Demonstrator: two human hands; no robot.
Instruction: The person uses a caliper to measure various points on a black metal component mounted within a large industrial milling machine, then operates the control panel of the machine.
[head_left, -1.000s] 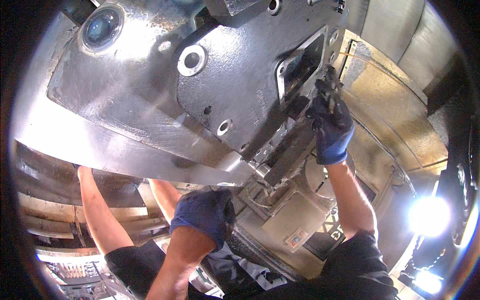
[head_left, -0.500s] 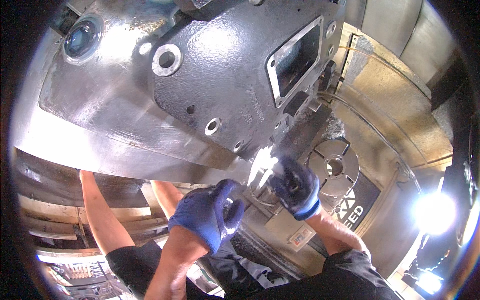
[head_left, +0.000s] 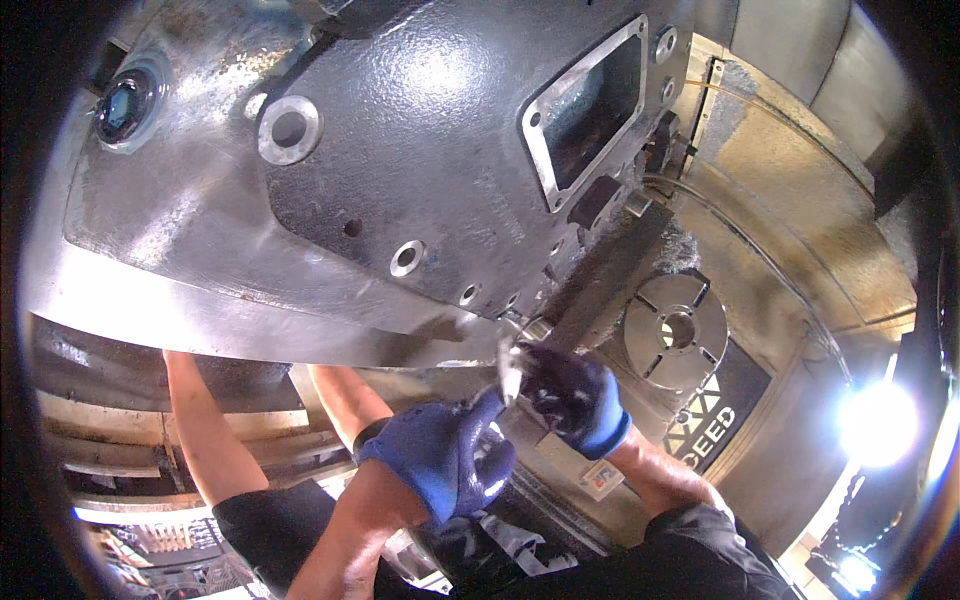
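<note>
My right hand (head_left: 575,398), in a dark-palmed blue glove, is closed on a short, shiny metal piece (head_left: 511,372) that stands nearly upright. The exact kind of piece cannot be made out. Just left of it and lower, my left hand (head_left: 445,458), also gloved in blue, has its fingers curled in; its fingertips are close to the piece's lower end. What the left fingers hold, if anything, is hidden. Both hands are just below the lower edge of a large grey metal casting (head_left: 420,170), which has round bored holes and a rectangular framed opening (head_left: 590,110).
Another person's bare arms (head_left: 210,430) reach under the casting from the left. A round slotted metal plate (head_left: 676,330) sits right of my hands, with a dark printed panel (head_left: 725,410) beside it. A bright lamp (head_left: 878,424) shines at right; a hose (head_left: 755,250) runs along the wall.
My left hand has moved right, toward the metal piece, its fingers curling in more. My right hand has shifted slightly down and left. The casting sits a little further left in view.
</note>
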